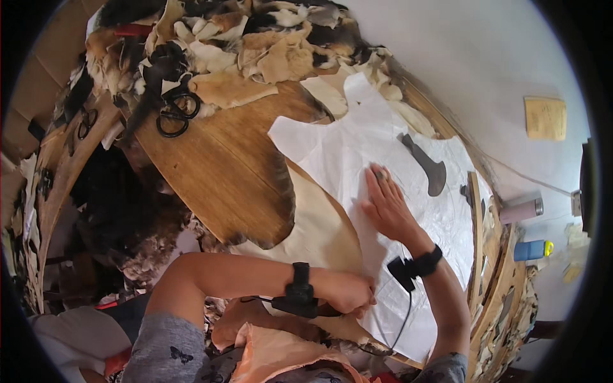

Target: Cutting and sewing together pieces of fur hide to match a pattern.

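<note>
A large white paper pattern [332, 153] with curved cutouts lies over a cream hide [316, 220] with dark fur along its edge. My right hand [387, 207] rests flat on the pattern, fingers stretched out, with a small dark thing on one finger. Nearer to me, my left hand [348, 292] is closed at the pattern's lower left edge; whatever its fingers hold is hidden. Beyond my right hand, a dark flat tool [426, 163] with a narrow handle and a flared, curved end lies on the pattern.
Fur and hide scraps [255, 54] heap at the back of the wooden table [223, 169]. Black-handled scissors [177, 115] lie at their front edge. Along the right wall stand a pink bottle [520, 210] and a blue container [532, 249]. Another person's knee [80, 335] shows at lower left.
</note>
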